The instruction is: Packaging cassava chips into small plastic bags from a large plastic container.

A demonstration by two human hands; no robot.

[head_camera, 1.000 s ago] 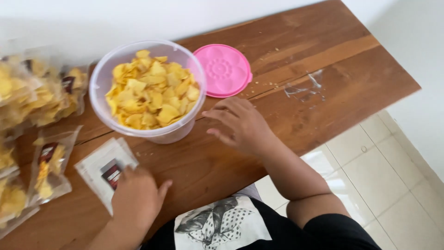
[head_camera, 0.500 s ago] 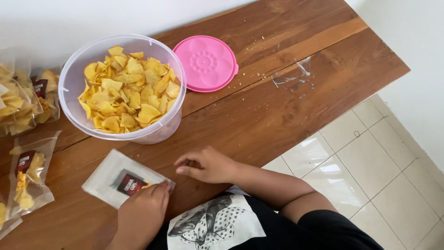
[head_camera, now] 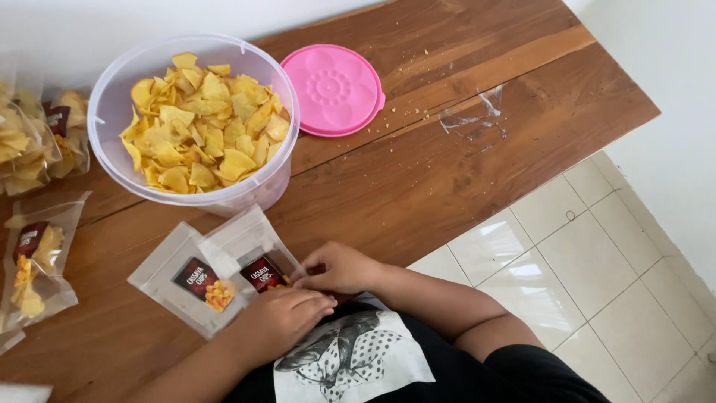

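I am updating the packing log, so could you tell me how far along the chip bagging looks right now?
Done: several filled pouches lie at the table's left edge. In hand: the left hand and right hand meet at the edge of two empty pouches near the person. Left: the clear tub is close to full of yellow chips, its pink lid off beside it.

left hand (head_camera: 280, 322): we rest it palm down, fingers together pointing right | right hand (head_camera: 339, 269): we curl its fingers, tips pinched leftward, just above the left | forearms: both bare, meeting close before our body
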